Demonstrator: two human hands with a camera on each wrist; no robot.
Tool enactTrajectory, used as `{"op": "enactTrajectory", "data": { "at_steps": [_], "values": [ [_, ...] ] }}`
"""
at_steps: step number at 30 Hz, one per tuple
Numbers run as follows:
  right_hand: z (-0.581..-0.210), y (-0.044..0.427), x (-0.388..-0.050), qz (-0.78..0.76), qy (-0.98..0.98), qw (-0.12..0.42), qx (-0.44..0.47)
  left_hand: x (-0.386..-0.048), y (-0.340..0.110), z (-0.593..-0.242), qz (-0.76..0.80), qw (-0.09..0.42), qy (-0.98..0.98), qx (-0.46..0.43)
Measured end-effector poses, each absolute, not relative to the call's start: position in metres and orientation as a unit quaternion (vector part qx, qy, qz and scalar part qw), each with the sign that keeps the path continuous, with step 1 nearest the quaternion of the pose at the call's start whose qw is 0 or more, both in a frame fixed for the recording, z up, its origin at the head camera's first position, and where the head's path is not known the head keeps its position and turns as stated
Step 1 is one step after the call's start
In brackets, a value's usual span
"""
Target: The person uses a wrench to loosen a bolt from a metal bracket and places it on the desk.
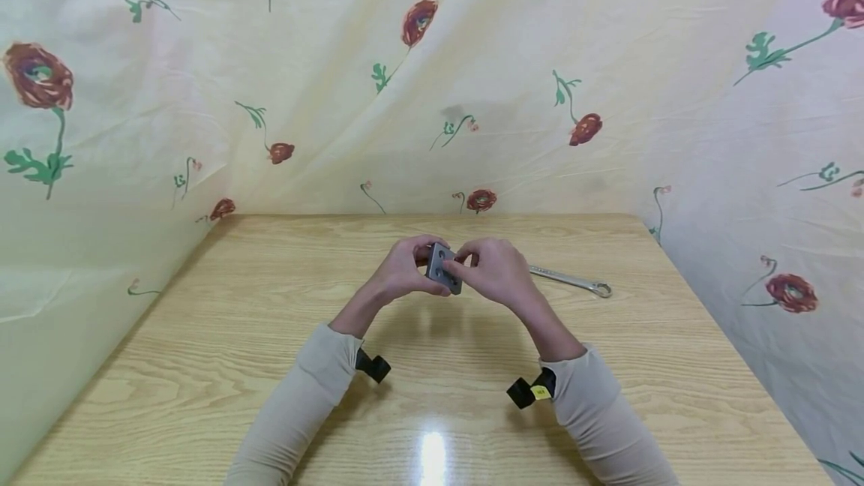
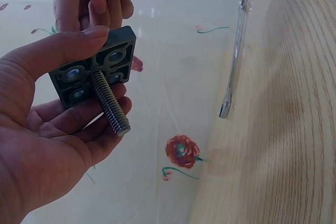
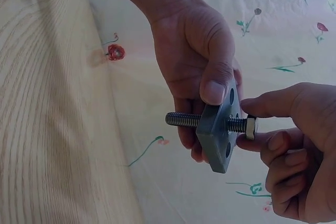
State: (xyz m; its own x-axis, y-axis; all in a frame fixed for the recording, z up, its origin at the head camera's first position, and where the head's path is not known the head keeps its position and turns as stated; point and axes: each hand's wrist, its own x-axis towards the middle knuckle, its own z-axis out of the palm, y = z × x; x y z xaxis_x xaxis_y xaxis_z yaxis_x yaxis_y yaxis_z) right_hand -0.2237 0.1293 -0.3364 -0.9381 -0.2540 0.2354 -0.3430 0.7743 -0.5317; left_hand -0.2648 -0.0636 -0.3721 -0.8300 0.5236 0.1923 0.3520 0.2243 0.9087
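Note:
My left hand holds a grey square plate by its edges, raised above the table, thumb on one side and fingers on the other. The plate has round holes near its corners and a ribbed underside, seen in the left wrist view. A threaded hex bolt passes through its middle, with a long threaded end sticking out below. On the other face, the bolt's head stands off the plate with some thread showing. My right hand pinches the bolt by its head between thumb and index finger, other fingers curled.
A silver combination wrench lies on the wooden table, behind and to the right of my right hand. Flower-patterned cloth hangs behind the table and along both sides.

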Motion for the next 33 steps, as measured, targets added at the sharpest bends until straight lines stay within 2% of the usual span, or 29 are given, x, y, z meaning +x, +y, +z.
{"op": "enactTrajectory", "data": {
  "at_steps": [19, 33],
  "values": [
    [-0.3379, 0.1328, -0.2256, 0.337, -0.911, 0.078, 0.224, -0.2649, -0.0643, -0.371, 0.555, 0.078, 0.779, 0.281],
    [-0.3415, 0.1279, -0.2267, 0.345, -0.901, 0.113, 0.237, -0.264, -0.0639, -0.3703, 0.557, 0.077, 0.779, 0.277]
  ]
}}
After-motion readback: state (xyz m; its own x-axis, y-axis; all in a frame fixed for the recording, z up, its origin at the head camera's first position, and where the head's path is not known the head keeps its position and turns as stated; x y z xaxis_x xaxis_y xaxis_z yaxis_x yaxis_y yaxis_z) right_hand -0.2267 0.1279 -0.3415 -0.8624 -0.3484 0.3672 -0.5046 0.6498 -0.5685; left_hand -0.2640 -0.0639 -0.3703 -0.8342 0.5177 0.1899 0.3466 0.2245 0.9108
